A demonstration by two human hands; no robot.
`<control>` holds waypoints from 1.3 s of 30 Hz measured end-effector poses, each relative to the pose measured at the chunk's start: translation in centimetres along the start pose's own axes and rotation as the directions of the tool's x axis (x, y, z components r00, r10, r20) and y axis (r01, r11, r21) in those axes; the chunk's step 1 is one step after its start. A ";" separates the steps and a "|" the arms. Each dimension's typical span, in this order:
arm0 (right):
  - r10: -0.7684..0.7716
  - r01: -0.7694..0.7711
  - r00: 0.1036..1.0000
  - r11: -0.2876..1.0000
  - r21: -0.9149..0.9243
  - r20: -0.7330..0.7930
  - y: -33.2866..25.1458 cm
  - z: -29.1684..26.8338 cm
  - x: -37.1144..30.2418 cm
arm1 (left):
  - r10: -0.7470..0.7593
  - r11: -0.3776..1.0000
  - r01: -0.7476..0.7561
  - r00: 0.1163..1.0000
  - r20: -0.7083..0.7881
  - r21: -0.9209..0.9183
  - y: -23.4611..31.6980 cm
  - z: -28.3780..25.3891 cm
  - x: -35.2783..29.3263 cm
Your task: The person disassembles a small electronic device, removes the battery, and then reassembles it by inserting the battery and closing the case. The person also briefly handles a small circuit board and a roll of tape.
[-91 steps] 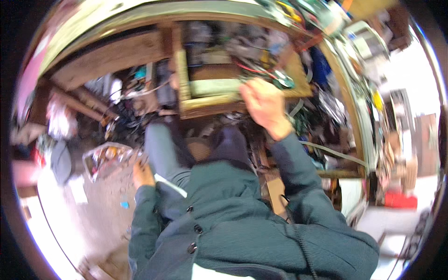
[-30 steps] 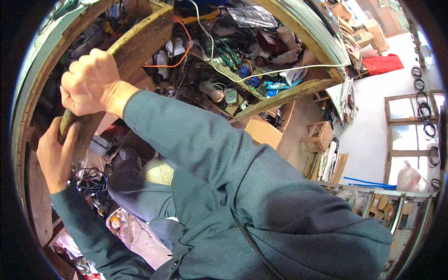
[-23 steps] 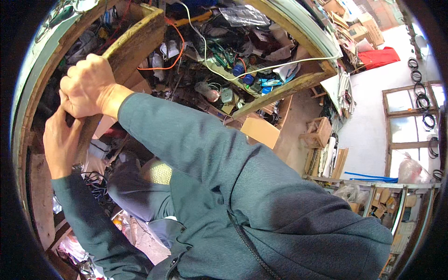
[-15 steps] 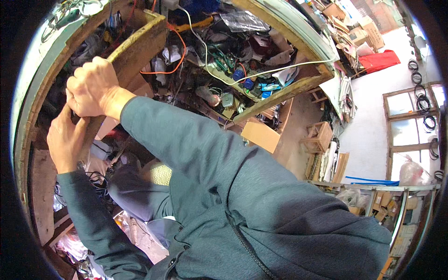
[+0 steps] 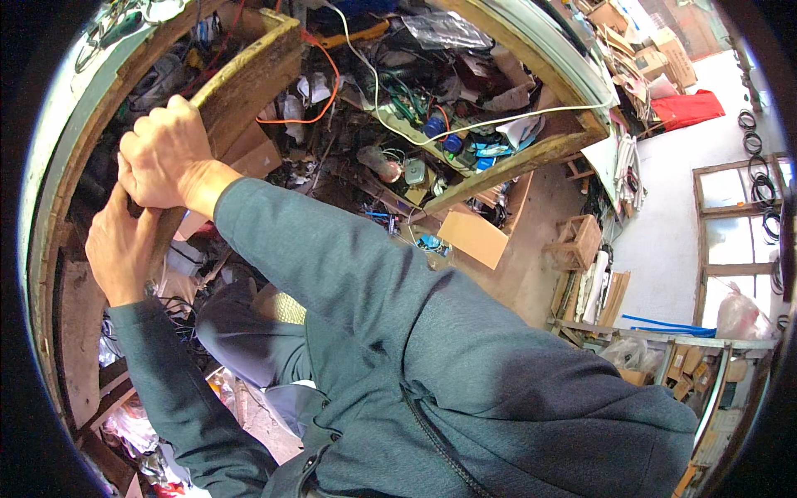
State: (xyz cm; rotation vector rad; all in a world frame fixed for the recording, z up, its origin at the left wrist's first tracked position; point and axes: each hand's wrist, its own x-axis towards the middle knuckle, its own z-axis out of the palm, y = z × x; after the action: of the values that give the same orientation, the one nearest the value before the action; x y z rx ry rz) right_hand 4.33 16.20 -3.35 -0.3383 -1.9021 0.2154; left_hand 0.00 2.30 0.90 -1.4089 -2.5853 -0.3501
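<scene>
A thick, worn wooden board (image 5: 249, 79) slants down from the upper left, its yellowed top edge leading into my hands. My right hand (image 5: 166, 153) is closed in a fist over that edge, knuckles up; anything else inside the fist is hidden. Just below it my left hand (image 5: 120, 249) grips the same board, thumb on one side and fingers on the other, fingertips touching the right fist. The left fingers are partly hidden by the right hand. Brown cardboard (image 5: 249, 153) lies beside the board, close to my right wrist.
Beyond the board, a wooden frame (image 5: 531, 162) surrounds jumbled cables and parts. An orange cable (image 5: 336, 79) and a white cable (image 5: 378, 91) cross it. A cardboard flap (image 5: 473, 236), wooden stool (image 5: 573, 241) and a shelf (image 5: 664, 332) stand to the right. A curved wooden edge (image 5: 50, 224) borders the left.
The view has shifted slightly, so the stool, shelf and wall sit a little farther right. Both hands keep their hold on the board with almost no movement.
</scene>
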 end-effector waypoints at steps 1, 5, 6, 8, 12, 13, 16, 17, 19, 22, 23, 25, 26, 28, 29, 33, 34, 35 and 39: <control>0.000 0.000 1.000 1.000 -0.002 0.003 0.0 0.0 0.0 | 0.006 1.000 -0.006 1.000 -0.013 0.000 0.0 0.1 0.0; -0.008 0.008 1.000 1.000 0.011 -0.021 0.0 0.1 0.1 | 0.005 1.000 -0.005 0.999 -0.032 -0.002 -0.1 0.2 0.0; -0.011 0.011 1.000 1.000 0.012 -0.021 0.1 0.2 0.1 | -0.002 1.000 0.002 1.000 -0.028 -0.003 -0.1 0.2 0.0; -0.017 0.017 1.000 1.000 0.007 -0.016 0.3 0.1 0.2 | 0.004 1.000 -0.005 0.999 -0.043 -0.024 0.0 0.4 0.2; -0.031 0.031 0.999 1.000 -0.002 -0.014 0.3 0.3 0.2 | -0.019 1.000 0.017 0.997 -0.081 -0.018 0.6 0.0 -0.1; -0.036 0.036 0.999 0.999 -0.008 -0.020 0.3 0.3 0.2 | -0.005 1.000 0.006 0.995 -0.097 0.008 0.3 0.4 -0.1; -0.072 0.071 0.997 0.997 -0.013 -0.026 0.0 0.2 0.1 | -0.016 1.000 0.017 0.997 -0.070 0.020 0.1 0.1 -0.4; -0.089 0.088 0.995 0.996 -0.032 -0.037 0.3 0.1 0.0 | -0.014 0.999 0.017 0.996 -0.088 0.032 0.4 0.0 -0.4; -0.131 0.128 0.989 0.990 -0.056 -0.061 1.3 0.5 0.2 | 0.042 0.999 -0.037 0.990 -0.133 0.039 0.5 0.5 -0.1; -0.128 0.129 0.986 0.992 -0.002 -0.111 0.7 0.4 0.3 | 0.038 0.999 -0.033 0.984 -0.177 0.031 0.4 0.4 -0.4; -0.151 0.152 0.987 0.988 0.017 -0.056 0.4 -0.8 0.7 | 0.036 0.998 -0.029 0.986 -0.164 0.048 0.4 0.4 -0.4; -0.173 0.172 0.985 0.985 0.032 0.004 -0.3 -1.7 1.0 | 0.024 1.000 -0.020 0.985 -0.170 0.022 0.5 0.2 -0.5; -0.171 0.171 0.985 0.985 0.027 0.010 -0.3 -1.7 1.0 | 0.021 1.000 -0.020 0.984 -0.177 0.005 0.6 0.2 -0.5; -0.171 0.171 0.985 0.985 0.012 0.019 -0.3 -1.6 1.0 | 0.037 0.999 -0.036 0.984 -0.175 0.011 0.4 0.4 -0.3; -0.173 0.173 0.985 0.985 0.002 0.023 -0.3 -1.6 1.0 | 0.050 0.999 -0.048 0.983 -0.179 0.014 0.2 0.5 -0.4; -0.172 0.172 0.985 0.985 0.003 0.022 -0.4 -1.4 0.9 | 0.041 0.999 -0.038 0.983 -0.179 0.024 0.1 0.6 -0.5; -0.164 0.164 0.987 0.986 -0.010 -0.002 -0.3 -0.8 0.8 | 0.047 0.999 -0.045 0.981 -0.186 0.013 0.2 0.5 -0.5; -0.157 0.156 0.987 0.987 -0.031 -0.032 0.1 0.2 0.7 | 0.060 0.998 -0.062 0.978 -0.198 0.000 0.2 0.3 -0.4; -0.157 0.160 0.987 0.984 -0.074 0.045 0.8 -0.4 0.6 | 0.051 0.998 -0.058 0.986 -0.160 -0.037 0.6 -0.1 -0.1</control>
State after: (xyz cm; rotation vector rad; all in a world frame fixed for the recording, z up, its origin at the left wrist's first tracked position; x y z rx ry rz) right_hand 4.61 17.11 -2.96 -0.2336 -1.9685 0.0423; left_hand 0.62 2.49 1.04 -1.4010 -2.4207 -0.4898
